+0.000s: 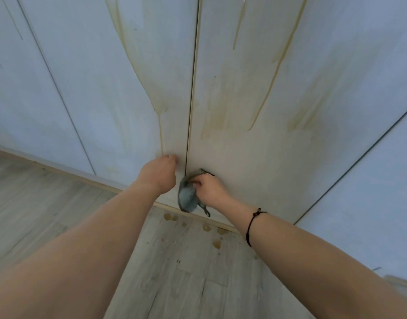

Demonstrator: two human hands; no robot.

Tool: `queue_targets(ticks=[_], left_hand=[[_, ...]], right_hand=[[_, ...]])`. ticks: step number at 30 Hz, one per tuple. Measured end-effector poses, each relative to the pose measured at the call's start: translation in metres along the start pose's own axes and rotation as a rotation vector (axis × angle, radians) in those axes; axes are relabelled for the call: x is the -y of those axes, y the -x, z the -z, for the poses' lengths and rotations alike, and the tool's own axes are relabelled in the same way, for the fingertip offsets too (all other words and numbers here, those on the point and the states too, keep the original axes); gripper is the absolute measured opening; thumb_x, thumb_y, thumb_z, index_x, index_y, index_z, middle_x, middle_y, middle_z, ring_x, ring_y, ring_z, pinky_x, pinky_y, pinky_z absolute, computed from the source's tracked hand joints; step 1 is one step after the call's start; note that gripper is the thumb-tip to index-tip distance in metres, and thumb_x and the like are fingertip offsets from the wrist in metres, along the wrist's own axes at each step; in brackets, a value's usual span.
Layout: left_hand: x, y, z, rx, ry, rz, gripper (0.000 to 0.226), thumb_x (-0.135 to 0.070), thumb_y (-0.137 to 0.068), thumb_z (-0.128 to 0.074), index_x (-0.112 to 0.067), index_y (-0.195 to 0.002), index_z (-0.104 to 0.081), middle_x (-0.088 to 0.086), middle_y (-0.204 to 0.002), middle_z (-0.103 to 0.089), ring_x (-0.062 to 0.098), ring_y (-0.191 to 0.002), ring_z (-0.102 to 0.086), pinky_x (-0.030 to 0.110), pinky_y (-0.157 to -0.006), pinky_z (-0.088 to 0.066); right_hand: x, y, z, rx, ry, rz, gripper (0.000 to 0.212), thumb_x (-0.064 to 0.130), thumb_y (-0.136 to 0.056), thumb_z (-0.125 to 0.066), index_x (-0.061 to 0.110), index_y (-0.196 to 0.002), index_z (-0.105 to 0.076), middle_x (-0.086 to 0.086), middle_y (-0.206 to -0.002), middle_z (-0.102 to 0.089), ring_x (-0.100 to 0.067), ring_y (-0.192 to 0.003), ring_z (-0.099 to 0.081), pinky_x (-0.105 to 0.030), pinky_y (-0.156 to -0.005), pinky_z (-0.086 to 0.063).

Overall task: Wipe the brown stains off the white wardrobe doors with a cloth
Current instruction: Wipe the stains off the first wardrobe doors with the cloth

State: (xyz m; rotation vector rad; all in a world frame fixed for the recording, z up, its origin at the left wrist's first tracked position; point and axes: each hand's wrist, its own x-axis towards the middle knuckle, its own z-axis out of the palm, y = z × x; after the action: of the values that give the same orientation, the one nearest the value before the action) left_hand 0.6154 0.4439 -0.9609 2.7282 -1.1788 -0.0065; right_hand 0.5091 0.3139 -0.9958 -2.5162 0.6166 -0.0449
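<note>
The fingers (pixel 197 180) of the right hand (pixel 209 188) are curled round a bunched grey-blue cloth (pixel 186 198) and press it to the foot of the right door (pixel 255 162), just beside the gap (pixel 191 107) between the two white wardrobe doors. A loose tail of the cloth hangs below the fingers, near the skirting. Just left of them, across the gap, the left hand (pixel 161 171) leans on the left door (pixel 110 100) with its fingers curled under, knuckles to the panel and nothing seen in them.

Straight above those knuckles a thin brown drip (pixel 161 134) runs down to meet them. Above the cloth-holding fingers lie broad brown smears (pixel 217 116), and further up and to the right a long streak (pixel 270 88). Below the fingers, brown drops (pixel 217 242) spot the wooden floor (pixel 170 272).

The step in hand looks like wiping the low part of the doors by the gap; most of the staining is not yet cleaned. The next move likely calls for carrying the cloth upward with firm pressure into the smears, then across the gap to the drip.
</note>
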Motion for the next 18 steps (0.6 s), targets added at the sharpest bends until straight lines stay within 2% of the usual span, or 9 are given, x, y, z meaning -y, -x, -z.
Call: queue_targets(ticks=[2,4,6,8,11,13,14,16,18], left_hand=[[-0.002,-0.002,0.012,-0.038,0.059,-0.008,0.023,-0.011,-0.089,-0.049,-0.009,-0.112,-0.054,0.014,-0.117,-0.062,0.035,-0.105,-0.061,0.041,-0.084,-0.05],[-0.002,-0.004,0.028,-0.102,0.105,-0.015,0.017,-0.012,-0.089,-0.051,-0.011,-0.105,-0.055,0.012,-0.111,-0.063,0.035,-0.099,-0.062,0.041,-0.08,-0.051],[-0.004,-0.002,0.042,-0.171,0.13,-0.045,0.018,-0.009,-0.086,-0.053,-0.01,-0.103,-0.058,0.011,-0.104,-0.064,0.034,-0.093,-0.062,0.039,-0.072,-0.05],[-0.005,-0.001,0.058,-0.266,0.158,-0.05,0.013,-0.006,-0.084,-0.051,-0.012,-0.095,-0.054,0.01,-0.091,-0.058,0.036,-0.085,-0.059,0.035,-0.064,-0.04],[-0.009,0.002,0.088,-0.406,0.245,-0.014,0.012,-0.008,-0.086,-0.049,-0.016,-0.095,-0.049,0.005,-0.091,-0.055,0.032,-0.082,-0.056,0.035,-0.066,-0.039],[-0.011,0.008,0.101,-0.451,0.269,0.012,0.03,-0.006,-0.087,-0.049,-0.011,-0.116,-0.055,0.009,-0.115,-0.06,0.032,-0.098,-0.06,0.04,-0.079,-0.048],[-0.014,0.012,0.106,-0.452,0.273,0.02,0.039,-0.005,-0.089,-0.048,-0.009,-0.127,-0.052,0.01,-0.125,-0.058,0.032,-0.105,-0.06,0.041,-0.086,-0.049],[-0.022,0.018,0.116,-0.451,0.291,0.012,0.052,-0.004,-0.089,-0.048,-0.009,-0.14,-0.042,0.012,-0.137,-0.049,0.034,-0.109,-0.059,0.045,-0.088,-0.05],[-0.032,0.018,0.127,-0.497,0.297,-0.024,0.065,-0.004,-0.087,-0.053,-0.009,-0.148,-0.032,0.013,-0.143,-0.04,0.036,-0.109,-0.058,0.047,-0.085,-0.051]], right_hand=[[0.006,0.0,0.014,-0.045,-0.04,-0.029,0.029,0.016,-0.101,-0.05,0.02,-0.118,-0.072,-0.006,-0.12,-0.07,-0.028,-0.108,-0.064,-0.033,-0.088,-0.053],[0.04,-0.007,0.046,-0.236,-0.206,0.069,0.024,0.016,-0.101,-0.05,0.018,-0.11,-0.072,-0.004,-0.11,-0.072,-0.025,-0.1,-0.065,-0.031,-0.083,-0.051],[0.081,-0.011,0.09,-0.448,-0.42,0.215,0.02,0.016,-0.101,-0.047,0.024,-0.099,-0.066,0.015,-0.095,-0.068,-0.014,-0.09,-0.063,-0.034,-0.079,-0.054],[0.106,-0.013,0.129,-0.569,-0.541,0.322,0.021,0.018,-0.099,-0.046,0.033,-0.091,-0.059,0.029,-0.083,-0.061,-0.002,-0.082,-0.06,-0.034,-0.072,-0.056],[0.098,-0.01,0.133,-0.439,-0.316,0.32,0.028,0.005,-0.093,-0.05,0.024,-0.103,-0.067,0.02,-0.096,-0.068,-0.008,-0.089,-0.063,-0.026,-0.076,-0.05],[0.075,-0.002,0.099,-0.184,-0.152,0.173,0.033,-0.002,-0.093,-0.049,0.01,-0.114,-0.07,-0.006,-0.111,-0.071,-0.023,-0.105,-0.064,-0.03,-0.087,-0.051],[0.064,0.004,0.082,-0.086,-0.149,0.086,0.032,-0.001,-0.095,-0.047,0.008,-0.114,-0.071,-0.011,-0.113,-0.07,-0.027,-0.107,-0.064,-0.031,-0.088,-0.052],[0.056,0.01,0.067,-0.061,-0.149,0.004,0.028,0.005,-0.1,-0.045,0.009,-0.109,-0.071,-0.012,-0.112,-0.07,-0.028,-0.104,-0.064,-0.032,-0.085,-0.051],[0.072,-0.001,0.081,-0.182,-0.208,0.079,0.025,0.012,-0.101,-0.045,0.015,-0.107,-0.069,-0.006,-0.109,-0.069,-0.021,-0.096,-0.062,-0.028,-0.076,-0.046]])
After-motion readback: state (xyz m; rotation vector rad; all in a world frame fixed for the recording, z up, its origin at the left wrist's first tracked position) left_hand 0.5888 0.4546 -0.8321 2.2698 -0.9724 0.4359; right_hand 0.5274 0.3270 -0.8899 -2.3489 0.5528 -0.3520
